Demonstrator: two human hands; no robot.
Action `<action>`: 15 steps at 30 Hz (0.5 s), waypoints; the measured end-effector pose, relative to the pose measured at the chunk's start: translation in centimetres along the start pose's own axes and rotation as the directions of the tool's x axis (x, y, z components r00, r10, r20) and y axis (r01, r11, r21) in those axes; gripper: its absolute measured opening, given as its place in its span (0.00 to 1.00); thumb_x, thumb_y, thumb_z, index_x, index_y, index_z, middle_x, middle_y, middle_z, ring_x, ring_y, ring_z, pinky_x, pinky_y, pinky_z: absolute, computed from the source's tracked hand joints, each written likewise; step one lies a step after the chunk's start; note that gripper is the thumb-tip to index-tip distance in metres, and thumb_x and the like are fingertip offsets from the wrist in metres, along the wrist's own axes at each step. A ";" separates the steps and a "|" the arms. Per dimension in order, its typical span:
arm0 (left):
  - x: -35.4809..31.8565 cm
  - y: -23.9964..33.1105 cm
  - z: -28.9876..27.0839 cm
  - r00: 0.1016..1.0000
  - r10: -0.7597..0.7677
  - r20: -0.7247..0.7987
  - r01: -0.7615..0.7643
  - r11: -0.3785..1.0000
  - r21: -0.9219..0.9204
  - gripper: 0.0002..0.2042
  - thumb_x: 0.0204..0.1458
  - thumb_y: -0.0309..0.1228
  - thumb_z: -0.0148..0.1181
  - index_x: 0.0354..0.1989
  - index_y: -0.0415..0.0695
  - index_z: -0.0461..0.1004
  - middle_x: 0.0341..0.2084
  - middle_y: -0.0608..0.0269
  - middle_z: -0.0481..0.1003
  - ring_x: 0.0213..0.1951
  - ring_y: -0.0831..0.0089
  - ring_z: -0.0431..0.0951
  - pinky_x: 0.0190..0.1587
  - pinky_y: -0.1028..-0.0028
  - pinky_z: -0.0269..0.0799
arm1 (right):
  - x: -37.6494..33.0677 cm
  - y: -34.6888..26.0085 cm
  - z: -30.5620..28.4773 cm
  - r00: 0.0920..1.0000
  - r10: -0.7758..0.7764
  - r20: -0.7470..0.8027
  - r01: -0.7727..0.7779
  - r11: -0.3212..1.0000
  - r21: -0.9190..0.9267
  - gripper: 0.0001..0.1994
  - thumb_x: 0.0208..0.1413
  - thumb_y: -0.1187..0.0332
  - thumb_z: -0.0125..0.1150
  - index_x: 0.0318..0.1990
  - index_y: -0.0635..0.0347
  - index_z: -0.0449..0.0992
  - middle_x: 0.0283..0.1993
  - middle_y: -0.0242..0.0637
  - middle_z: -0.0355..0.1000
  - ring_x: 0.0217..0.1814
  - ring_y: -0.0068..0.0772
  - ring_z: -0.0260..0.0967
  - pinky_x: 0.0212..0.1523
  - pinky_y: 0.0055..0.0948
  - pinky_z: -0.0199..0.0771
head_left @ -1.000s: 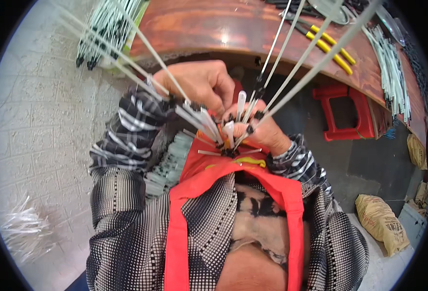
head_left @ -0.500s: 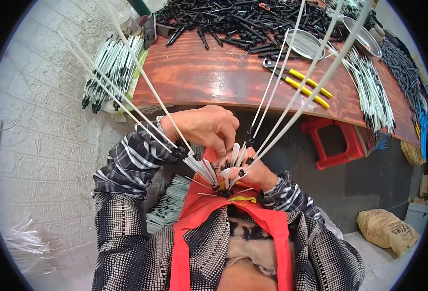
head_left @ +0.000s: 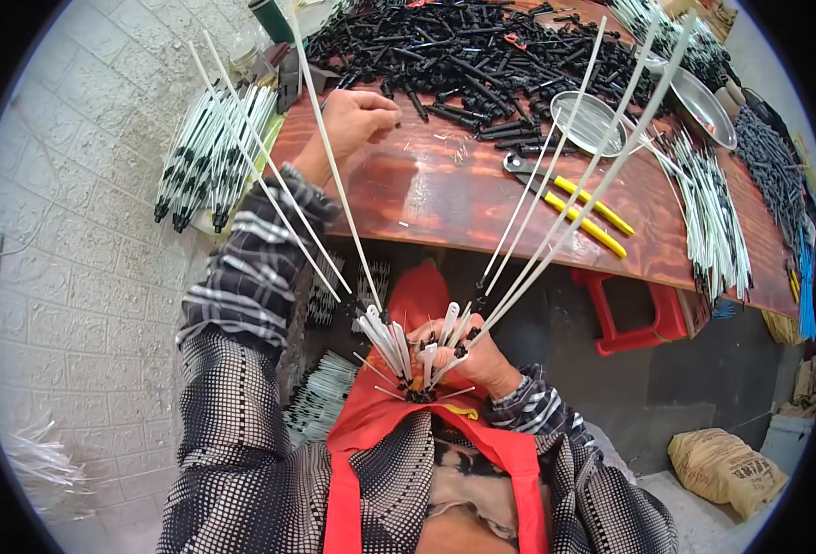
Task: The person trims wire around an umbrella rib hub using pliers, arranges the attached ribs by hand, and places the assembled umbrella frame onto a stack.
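My right hand (head_left: 483, 358) is closed around the hub end of an umbrella frame (head_left: 403, 355) with long white ribs and black joints. The frame rests at my lap over a red apron (head_left: 417, 286), and its ribs fan upward and outward. Above the left part of the table, close to a pile of black plastic parts (head_left: 463, 60), my left hand (head_left: 360, 118) hovers with its fingers curled together. Whatever is between those fingertips, if anything, is too small to make out.
Yellow-handled pliers (head_left: 579, 210) and an oval metal dish (head_left: 588, 123) lie on the wooden table (head_left: 408, 198). Bundles of white ribs (head_left: 218, 148) stand at the left, more (head_left: 708, 203) at the right. Under the table is a red stool (head_left: 634, 319); a sack (head_left: 726, 471) sits on the floor.
My left hand has left the frame's hub and moved up and away to the table near the black parts. My right hand keeps its grip on the frame. The view has shifted slightly.
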State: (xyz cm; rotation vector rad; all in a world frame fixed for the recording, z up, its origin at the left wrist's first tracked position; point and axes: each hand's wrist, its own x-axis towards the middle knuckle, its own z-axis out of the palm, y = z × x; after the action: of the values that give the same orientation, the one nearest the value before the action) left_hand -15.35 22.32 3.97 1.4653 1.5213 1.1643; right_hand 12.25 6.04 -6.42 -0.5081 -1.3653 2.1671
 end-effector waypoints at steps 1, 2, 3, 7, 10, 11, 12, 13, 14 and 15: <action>1.2 -0.2 0.4 1.000 -0.027 -0.012 0.027 0.999 0.017 0.07 0.46 0.25 0.65 0.34 0.35 0.81 0.23 0.63 0.79 0.23 0.81 0.75 0.28 0.81 0.72 | 0.1 0.0 -0.2 1.000 -0.011 -0.008 0.011 1.000 0.012 0.20 0.46 0.57 0.72 0.35 0.68 0.78 0.39 0.43 0.77 0.39 0.28 0.75 0.42 0.29 0.75; 2.4 -0.3 0.9 0.999 -0.029 -0.012 0.030 0.999 0.017 0.07 0.46 0.25 0.65 0.34 0.35 0.81 0.23 0.63 0.79 0.23 0.81 0.75 0.28 0.81 0.72 | 0.2 0.0 -0.5 1.000 -0.009 -0.008 0.009 1.000 0.013 0.20 0.46 0.57 0.72 0.35 0.68 0.78 0.39 0.43 0.77 0.39 0.28 0.75 0.42 0.29 0.75; 3.6 -0.5 1.4 0.999 0.044 -0.011 -0.042 0.991 0.125 0.08 0.45 0.26 0.66 0.34 0.37 0.81 0.23 0.62 0.79 0.24 0.78 0.76 0.28 0.79 0.72 | 0.4 -0.1 -0.7 1.000 -0.009 -0.008 0.009 1.000 0.016 0.19 0.46 0.58 0.72 0.35 0.68 0.77 0.39 0.43 0.77 0.38 0.28 0.75 0.42 0.29 0.75; 5.5 -0.9 4.2 0.962 0.259 0.083 -0.269 0.863 0.428 0.09 0.43 0.30 0.67 0.34 0.41 0.82 0.24 0.60 0.79 0.25 0.72 0.78 0.30 0.74 0.73 | 0.6 0.0 -1.8 1.000 0.019 -0.016 -0.019 0.999 0.041 0.19 0.46 0.58 0.72 0.34 0.68 0.77 0.39 0.43 0.77 0.38 0.28 0.75 0.41 0.29 0.76; 6.0 -0.5 6.0 0.883 0.406 0.234 -0.463 0.677 0.573 0.11 0.42 0.31 0.67 0.35 0.43 0.82 0.25 0.60 0.78 0.26 0.68 0.78 0.31 0.71 0.72 | 0.8 0.0 -2.5 0.998 0.054 -0.023 -0.052 0.997 0.053 0.19 0.46 0.59 0.73 0.34 0.68 0.77 0.39 0.43 0.77 0.37 0.28 0.75 0.40 0.29 0.76; 6.0 -0.5 6.4 0.899 0.363 0.247 -0.435 0.665 0.606 0.11 0.41 0.31 0.67 0.35 0.44 0.82 0.26 0.59 0.77 0.27 0.66 0.77 0.32 0.70 0.72 | 0.8 0.1 -2.6 0.999 0.034 -0.016 -0.033 0.998 0.062 0.15 0.47 0.64 0.71 0.37 0.68 0.78 0.38 0.40 0.77 0.36 0.25 0.74 0.39 0.27 0.75; 5.9 -0.4 6.8 0.912 0.320 0.258 -0.409 0.651 0.640 0.11 0.40 0.31 0.67 0.34 0.45 0.82 0.26 0.58 0.77 0.28 0.65 0.77 0.33 0.69 0.72 | 0.8 0.2 -2.7 1.000 0.014 -0.010 -0.014 0.997 0.071 0.13 0.48 0.69 0.69 0.39 0.68 0.78 0.36 0.37 0.77 0.35 0.23 0.73 0.37 0.24 0.75; 5.8 -0.4 7.1 0.923 0.276 0.267 -0.383 0.634 0.672 0.11 0.39 0.32 0.67 0.34 0.46 0.82 0.27 0.58 0.76 0.30 0.63 0.77 0.35 0.68 0.72 | 0.8 0.3 -2.7 1.000 -0.006 -0.005 0.006 0.997 0.079 0.11 0.50 0.74 0.66 0.41 0.69 0.79 0.34 0.34 0.77 0.33 0.20 0.72 0.36 0.22 0.75; 5.8 -0.6 7.3 0.924 0.268 0.271 -0.382 0.638 0.669 0.11 0.39 0.32 0.67 0.34 0.46 0.82 0.27 0.58 0.76 0.30 0.63 0.77 0.35 0.68 0.72 | 0.8 0.4 -2.8 1.000 0.000 -0.010 0.001 0.996 0.085 0.11 0.50 0.74 0.66 0.41 0.69 0.79 0.34 0.34 0.77 0.33 0.20 0.72 0.36 0.22 0.75; 5.8 -0.7 7.3 0.898 0.339 0.279 -0.434 0.591 0.680 0.10 0.40 0.31 0.67 0.33 0.45 0.82 0.27 0.58 0.76 0.30 0.63 0.77 0.36 0.68 0.72 | 0.8 0.6 -2.9 1.000 0.006 -0.013 -0.005 0.999 0.051 0.12 0.49 0.70 0.68 0.39 0.68 0.78 0.36 0.37 0.77 0.36 0.23 0.73 0.38 0.25 0.75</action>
State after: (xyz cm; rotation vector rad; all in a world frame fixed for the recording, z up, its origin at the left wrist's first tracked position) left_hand -9.35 29.01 1.34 2.4718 1.7226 0.6508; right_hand 13.13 8.32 -8.23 -0.5061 -1.2995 2.1935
